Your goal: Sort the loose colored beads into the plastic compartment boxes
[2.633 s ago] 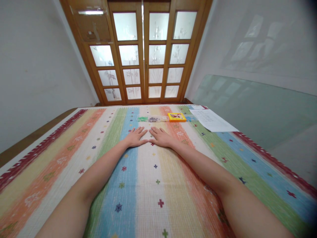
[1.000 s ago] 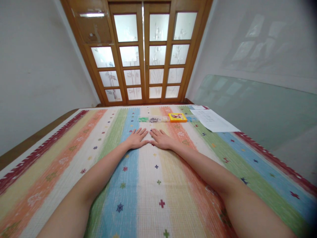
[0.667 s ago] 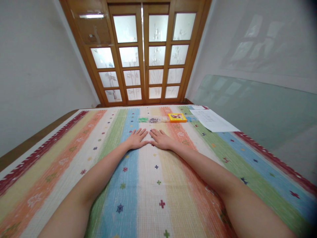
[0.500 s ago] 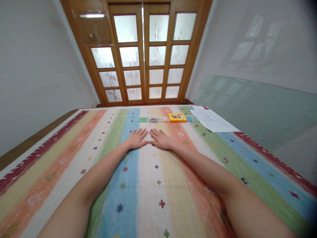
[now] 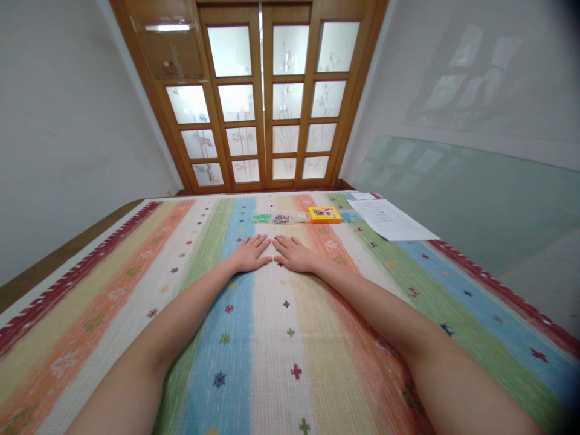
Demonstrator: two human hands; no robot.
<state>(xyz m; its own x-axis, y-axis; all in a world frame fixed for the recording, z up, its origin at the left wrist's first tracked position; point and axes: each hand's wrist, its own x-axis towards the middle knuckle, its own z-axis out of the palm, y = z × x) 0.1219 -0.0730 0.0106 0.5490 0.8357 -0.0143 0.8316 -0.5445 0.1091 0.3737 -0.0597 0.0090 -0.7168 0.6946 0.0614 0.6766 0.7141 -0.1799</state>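
My left hand (image 5: 250, 253) lies flat, palm down, on the striped tablecloth (image 5: 272, 362), its fingers spread. Opposite it, my right hand (image 5: 295, 254) rests the same way, open and holding nothing. The two thumb tips almost meet on the white stripe. Just beyond the fingertips lies a row of small clear plastic packets: one with green pieces (image 5: 262, 219), one with dark pieces (image 5: 283, 219) and one with blue pieces (image 5: 348, 217). Among them sits a flat yellow and orange box (image 5: 325, 215) with a printed picture on top.
Sheets of white paper (image 5: 392, 220) with writing lie at the back right of the table. A large glass panel (image 5: 466, 193) leans along the right wall. Wooden doors with glass panes (image 5: 265, 96) stand behind the table's far edge.
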